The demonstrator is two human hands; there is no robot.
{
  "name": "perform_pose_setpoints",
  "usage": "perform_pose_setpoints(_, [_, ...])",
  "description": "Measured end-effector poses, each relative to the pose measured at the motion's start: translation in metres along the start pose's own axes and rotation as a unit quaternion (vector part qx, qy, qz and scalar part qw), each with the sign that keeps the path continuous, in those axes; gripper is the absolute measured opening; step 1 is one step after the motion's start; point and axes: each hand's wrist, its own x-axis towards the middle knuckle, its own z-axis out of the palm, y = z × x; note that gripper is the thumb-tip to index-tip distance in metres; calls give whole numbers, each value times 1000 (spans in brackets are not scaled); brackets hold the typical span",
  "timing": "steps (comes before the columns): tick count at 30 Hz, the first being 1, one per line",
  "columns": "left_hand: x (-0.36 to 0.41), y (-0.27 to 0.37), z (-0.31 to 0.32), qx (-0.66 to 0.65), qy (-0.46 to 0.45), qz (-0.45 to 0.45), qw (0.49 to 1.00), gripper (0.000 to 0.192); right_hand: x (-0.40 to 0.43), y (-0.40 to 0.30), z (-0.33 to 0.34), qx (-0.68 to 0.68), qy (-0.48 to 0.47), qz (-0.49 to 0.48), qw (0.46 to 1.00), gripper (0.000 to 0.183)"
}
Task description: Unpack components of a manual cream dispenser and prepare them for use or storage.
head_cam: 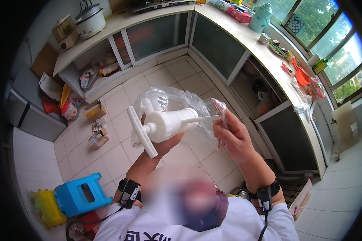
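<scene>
A white plastic hand-operated kitchen press (172, 123), with a long T-shaped handle at its left end, lies tilted across my left hand (167, 144). That hand wraps the device from below and behind, its fingers partly hidden. Around and behind the press spreads a clear plastic bag (193, 99), with something silvery showing near its upper left. Between the thumb and fingers of my right hand (232, 132) is the bunched edge of the bag. A thin white arm of the press reaches to these fingertips.
Counters (226, 25) bend around the tiled floor, holding a rice cooker (91, 22), a thermos flask (260, 18) and an orange ladle (301, 73). Small open cartons (95, 111) lie on the floor at left, and a blue plastic stool (81, 194) lies lower left.
</scene>
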Motion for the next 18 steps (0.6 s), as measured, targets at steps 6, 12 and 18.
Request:
perform_pose_setpoints(6, [0,14,2,140,3,-46,989,56,-3,2,-5,30,41,-90,995,53])
perform_pose_setpoints(12, [-15,5,10,184,-157,-146,959,62,-16,-7,13,58,-50,-30,997,56])
perform_pose_setpoints(18, [-16,8,7,202,-430,-284,833,85,-29,18,-1,88,56,29,994,54])
